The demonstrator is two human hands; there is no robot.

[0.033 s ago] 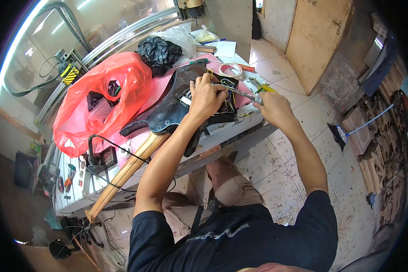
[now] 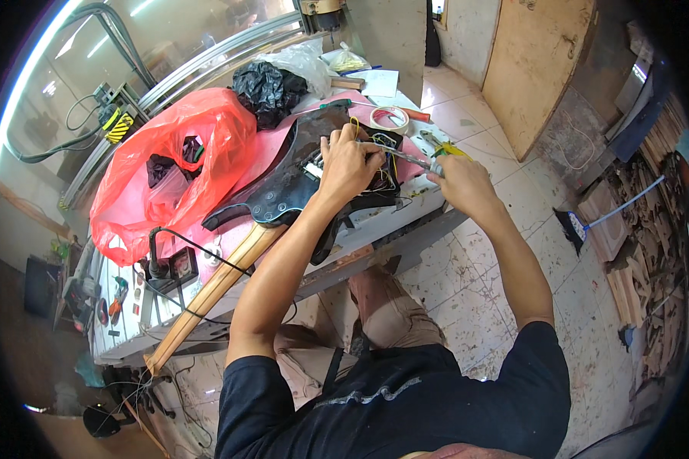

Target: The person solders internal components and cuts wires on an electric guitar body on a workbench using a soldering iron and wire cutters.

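An electric guitar with a dark body [image 2: 272, 201] and pale wooden neck [image 2: 230, 260] lies face down or up, I cannot tell which, on a pink sheet [image 2: 268, 153]. My left hand [image 2: 348, 164] rests over its open cavity, fingers curled among thin wires [image 2: 390, 172]; what they pinch is hidden. My right hand [image 2: 463, 183] grips a slim metal tool [image 2: 402, 153], its tip reaching toward my left fingers. Yellow-handled pliers [image 2: 448, 145] lie just beyond my right hand, and a tape roll [image 2: 389, 116] is behind the cavity.
A red plastic bag [image 2: 115, 206], black bag [image 2: 266, 96] and papers [image 2: 380, 82] share the bench [image 2: 119, 340]. Black cable crosses the neck. Machine rails [image 2: 199, 46] stand behind. At right are a door [image 2: 536, 61], a broom [image 2: 570, 229] and stacked wood offcuts [image 2: 651, 291].
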